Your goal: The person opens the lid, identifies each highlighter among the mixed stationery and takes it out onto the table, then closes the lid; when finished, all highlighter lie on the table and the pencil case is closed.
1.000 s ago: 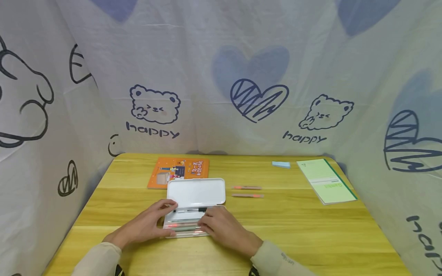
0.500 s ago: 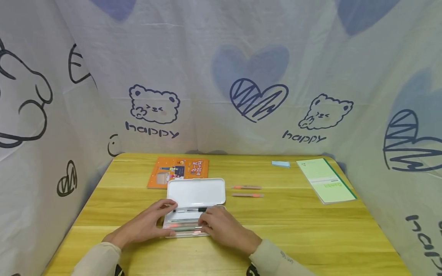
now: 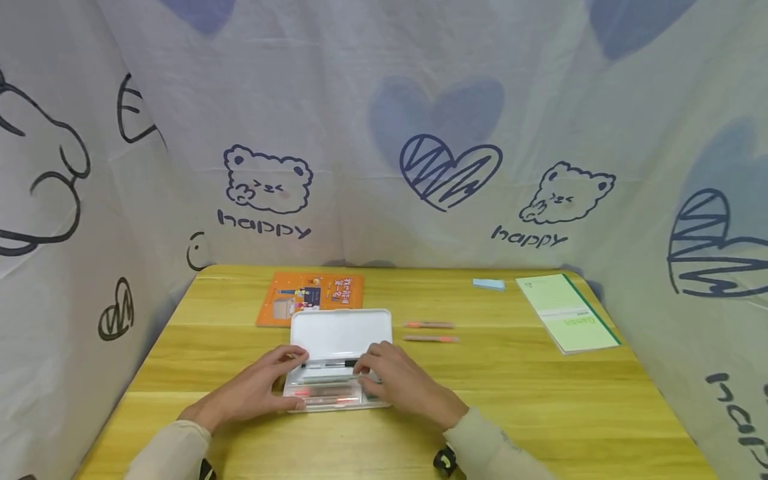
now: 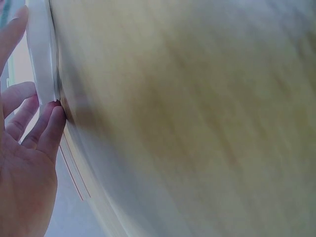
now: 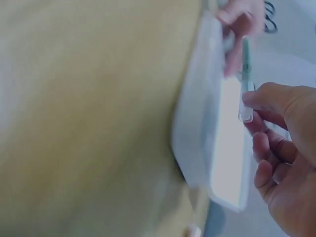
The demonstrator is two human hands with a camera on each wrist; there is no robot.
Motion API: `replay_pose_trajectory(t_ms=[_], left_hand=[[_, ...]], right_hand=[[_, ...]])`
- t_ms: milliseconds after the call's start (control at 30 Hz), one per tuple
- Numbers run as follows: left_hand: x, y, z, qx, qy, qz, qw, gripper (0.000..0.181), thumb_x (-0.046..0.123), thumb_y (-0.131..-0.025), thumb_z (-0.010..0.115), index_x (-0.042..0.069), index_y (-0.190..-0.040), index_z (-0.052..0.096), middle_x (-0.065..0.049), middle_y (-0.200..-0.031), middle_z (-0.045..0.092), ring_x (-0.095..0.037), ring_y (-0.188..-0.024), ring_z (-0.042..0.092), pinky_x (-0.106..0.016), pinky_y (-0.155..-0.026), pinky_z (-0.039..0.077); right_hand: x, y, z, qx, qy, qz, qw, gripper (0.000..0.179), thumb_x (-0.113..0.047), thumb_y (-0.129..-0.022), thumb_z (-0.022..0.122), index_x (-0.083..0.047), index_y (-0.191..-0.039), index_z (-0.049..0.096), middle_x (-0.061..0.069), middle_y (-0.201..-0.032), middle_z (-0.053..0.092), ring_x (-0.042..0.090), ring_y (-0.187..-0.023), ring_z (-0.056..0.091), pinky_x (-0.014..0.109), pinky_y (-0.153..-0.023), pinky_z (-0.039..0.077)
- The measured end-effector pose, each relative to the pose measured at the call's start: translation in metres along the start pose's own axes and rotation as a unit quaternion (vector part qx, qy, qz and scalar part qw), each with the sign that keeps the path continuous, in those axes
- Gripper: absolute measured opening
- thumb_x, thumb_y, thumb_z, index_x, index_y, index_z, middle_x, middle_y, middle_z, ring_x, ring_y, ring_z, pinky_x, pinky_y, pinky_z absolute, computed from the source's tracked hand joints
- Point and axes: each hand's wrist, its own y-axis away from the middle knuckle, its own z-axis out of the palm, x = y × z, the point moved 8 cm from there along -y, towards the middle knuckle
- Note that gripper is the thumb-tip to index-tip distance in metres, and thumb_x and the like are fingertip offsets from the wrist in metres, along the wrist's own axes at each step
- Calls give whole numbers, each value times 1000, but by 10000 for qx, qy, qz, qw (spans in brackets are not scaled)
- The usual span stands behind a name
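Observation:
A white pencil case lies with its lid up on the table. My left hand grips its left end, thumb at the front corner and fingertips by the hinge; the left wrist view shows the fingers at the case's edge. Over the tray, my right hand pinches a green pen between thumb and fingers, held lengthwise above the compartments. A black-capped pen lies near the hinge, and pinkish-orange pens lie at the tray's front.
Two pinkish pens lie right of the lid. An orange book sits behind the case, partly covered by it. Farther right are a light blue slip and a green notebook. A printed curtain surrounds the table's back and sides.
My right hand has risen from the tray's front toward the hinge and slightly right, lifting the green pen from among the pens at the front. The left hand stays put.

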Motion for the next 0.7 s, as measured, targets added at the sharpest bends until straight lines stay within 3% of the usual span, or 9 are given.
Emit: replay_pose_trajectory(t_ms=[200,367,500,700], left_hand=[[-1,1,-1,-66,-18,-60,10000,92,64,-94,79,8,-162,52,-4,-166,45,-31,-149,47,-62,-120,46],[-2,0,-1,-113,-3,-141,9998,93,64,-93,79,9,-163,51,-3,-167,44,-31,-150,46,-62,-122,45],[-3,0,-1,-130,40,-194,9997,94,66,-93,79,10,-163,51,-3,-167,44,-31,-151,46,-61,-123,43],[-4,0,1,-171,97,-227,9995,95,66,-93,79,10,-164,51,-4,-168,43,-33,-152,45,-62,-123,43]], right_hand=[[34,13,-38,640,110,-7,9979,11,-19,-104,76,-15,-113,80,-2,-107,70,18,-105,65,43,-98,58],[84,39,-58,960,135,216,9951,10,-14,-100,80,-15,-110,80,-3,-105,70,17,-101,66,38,-91,60],[122,62,-62,905,-182,557,9942,11,-14,-101,79,-16,-111,80,-6,-104,69,11,-94,62,31,-83,57],[159,85,-53,662,-701,1022,9901,12,-18,-105,76,-18,-115,80,-8,-103,67,6,-90,58,28,-79,55]])
